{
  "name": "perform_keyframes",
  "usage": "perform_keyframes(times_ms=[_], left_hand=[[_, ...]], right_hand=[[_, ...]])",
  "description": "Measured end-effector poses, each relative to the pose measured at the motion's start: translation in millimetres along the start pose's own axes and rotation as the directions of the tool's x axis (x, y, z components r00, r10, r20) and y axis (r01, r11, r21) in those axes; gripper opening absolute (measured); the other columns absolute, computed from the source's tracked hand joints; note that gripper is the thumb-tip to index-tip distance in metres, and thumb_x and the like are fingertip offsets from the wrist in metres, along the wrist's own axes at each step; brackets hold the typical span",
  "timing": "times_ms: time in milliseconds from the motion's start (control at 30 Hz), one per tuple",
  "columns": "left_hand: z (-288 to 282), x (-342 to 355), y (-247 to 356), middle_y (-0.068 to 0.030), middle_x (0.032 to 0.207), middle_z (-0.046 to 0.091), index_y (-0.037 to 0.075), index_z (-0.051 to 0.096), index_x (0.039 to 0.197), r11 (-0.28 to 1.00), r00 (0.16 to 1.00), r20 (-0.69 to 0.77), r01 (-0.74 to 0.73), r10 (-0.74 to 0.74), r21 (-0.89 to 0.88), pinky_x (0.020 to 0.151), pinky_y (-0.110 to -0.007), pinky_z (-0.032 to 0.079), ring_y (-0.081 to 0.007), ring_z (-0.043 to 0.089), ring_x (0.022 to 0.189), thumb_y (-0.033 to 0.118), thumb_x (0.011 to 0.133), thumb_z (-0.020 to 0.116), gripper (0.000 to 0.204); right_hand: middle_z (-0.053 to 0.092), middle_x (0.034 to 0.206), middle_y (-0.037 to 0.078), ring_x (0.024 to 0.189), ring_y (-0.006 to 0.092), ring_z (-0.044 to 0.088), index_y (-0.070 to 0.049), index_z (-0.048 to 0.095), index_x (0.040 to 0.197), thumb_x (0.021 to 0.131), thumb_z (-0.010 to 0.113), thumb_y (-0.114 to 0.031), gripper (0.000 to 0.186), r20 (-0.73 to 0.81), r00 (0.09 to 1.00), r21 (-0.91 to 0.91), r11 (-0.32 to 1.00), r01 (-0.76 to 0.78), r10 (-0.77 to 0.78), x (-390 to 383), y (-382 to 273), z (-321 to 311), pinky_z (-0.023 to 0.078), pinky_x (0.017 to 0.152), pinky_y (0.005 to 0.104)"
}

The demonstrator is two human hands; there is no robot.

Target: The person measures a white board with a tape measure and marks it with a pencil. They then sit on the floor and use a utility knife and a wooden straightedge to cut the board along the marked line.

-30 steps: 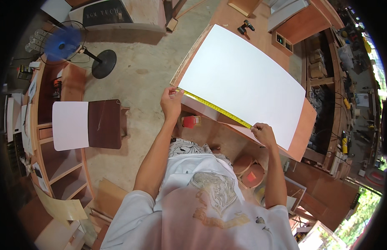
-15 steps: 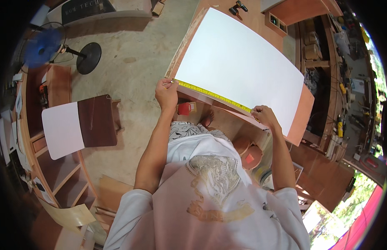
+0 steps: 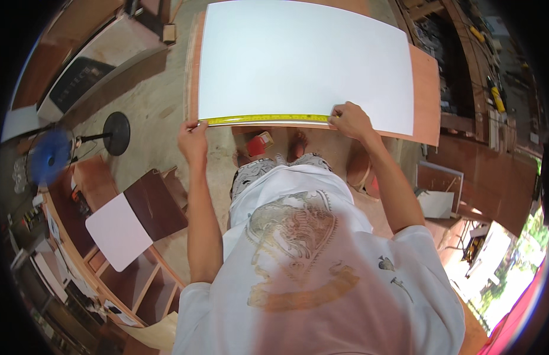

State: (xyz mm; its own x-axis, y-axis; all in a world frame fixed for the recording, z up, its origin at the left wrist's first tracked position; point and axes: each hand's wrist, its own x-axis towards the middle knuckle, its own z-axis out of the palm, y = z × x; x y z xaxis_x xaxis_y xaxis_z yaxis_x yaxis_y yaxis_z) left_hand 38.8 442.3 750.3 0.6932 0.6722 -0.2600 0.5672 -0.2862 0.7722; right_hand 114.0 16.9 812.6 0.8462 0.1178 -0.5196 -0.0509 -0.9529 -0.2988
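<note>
A large white sheet [image 3: 304,59] lies on reddish-brown boards [image 3: 425,94] that stick out past its left and right sides. Along its near edge a yellow tape measure [image 3: 268,119] is stretched straight between my hands. My left hand [image 3: 193,142] pinches the tape's end at the sheet's near left corner. Farther right, my right hand [image 3: 351,120] is closed on the tape, resting over the sheet near its front edge. The fingers of the right hand partly hide what they grip, and no tape case shows clearly.
A blue fan [image 3: 52,157] on a round black base [image 3: 116,134] stands at the left. Below it are a stool-like piece with a white panel [image 3: 119,232] and an open wooden cabinet [image 3: 132,284]. A red box [image 3: 260,144] sits by my feet. Cluttered shelves line the right.
My view has turned, so the sheet now lies squarer before me. Both hands still hold the tape, and the right hand has come up from the edge onto the sheet's surface.
</note>
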Motion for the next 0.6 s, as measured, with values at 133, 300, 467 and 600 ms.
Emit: perform_keyframes(times_ms=[133, 300, 467, 600], left_hand=[[-0.9, 14.3, -14.9, -0.0088, 0.087, 0.072, 0.001, 0.071, 0.101, 0.998, 0.995, 0.088, -0.053, 0.050, 0.037, 0.073, -0.035, 0.051, -0.0184, 0.065, 0.077, 0.022, 0.086, 0.086, 0.030], [-0.1, 16.5, -18.0, -0.0058, 0.088, 0.067, 0.003, 0.065, 0.098, 0.995, 0.988, 0.136, -0.079, 0.070, 0.066, 0.070, -0.033, 0.048, -0.0164, 0.059, 0.077, 0.024, 0.090, 0.084, 0.030], [1.0, 23.3, -28.7, -0.0049, 0.087, 0.065, 0.004, 0.064, 0.101, 0.999, 0.985, 0.172, -0.033, 0.029, 0.018, 0.070, -0.032, 0.046, -0.0155, 0.056, 0.077, 0.022, 0.093, 0.082, 0.028], [3.4, 20.2, -29.1, -0.0008, 0.084, 0.063, 0.006, 0.064, 0.101, 0.999, 0.989, 0.140, 0.044, -0.046, 0.016, 0.061, -0.026, 0.040, -0.0094, 0.053, 0.069, 0.018, 0.094, 0.082, 0.023]], right_hand=[[0.074, 0.104, 0.014, 0.097, 0.0337, 0.071, -0.010, 0.068, 0.107, 0.081, 0.076, -0.033, 0.035, -0.093, 0.995, 0.027, 0.999, 0.043, -0.040, -6.8, 8.7, 4.8, 0.057, 0.082, 0.0469], [0.074, 0.103, 0.013, 0.097, 0.0287, 0.068, -0.006, 0.070, 0.103, 0.079, 0.082, -0.036, 0.040, 0.088, 0.982, 0.196, 0.970, 0.145, -0.165, -12.6, 41.7, -15.4, 0.055, 0.083, 0.0416], [0.074, 0.105, 0.011, 0.101, 0.0248, 0.065, -0.008, 0.075, 0.110, 0.079, 0.084, -0.041, 0.046, 0.207, 0.943, 0.299, 0.935, 0.193, -0.261, -11.7, 123.6, -57.5, 0.054, 0.082, 0.0380], [0.073, 0.112, 0.006, 0.103, 0.0172, 0.064, -0.007, 0.073, 0.128, 0.086, 0.086, -0.036, 0.053, 0.258, 0.939, 0.447, 0.890, 0.094, -0.229, -22.3, 170.8, -87.8, 0.052, 0.090, 0.0318]])
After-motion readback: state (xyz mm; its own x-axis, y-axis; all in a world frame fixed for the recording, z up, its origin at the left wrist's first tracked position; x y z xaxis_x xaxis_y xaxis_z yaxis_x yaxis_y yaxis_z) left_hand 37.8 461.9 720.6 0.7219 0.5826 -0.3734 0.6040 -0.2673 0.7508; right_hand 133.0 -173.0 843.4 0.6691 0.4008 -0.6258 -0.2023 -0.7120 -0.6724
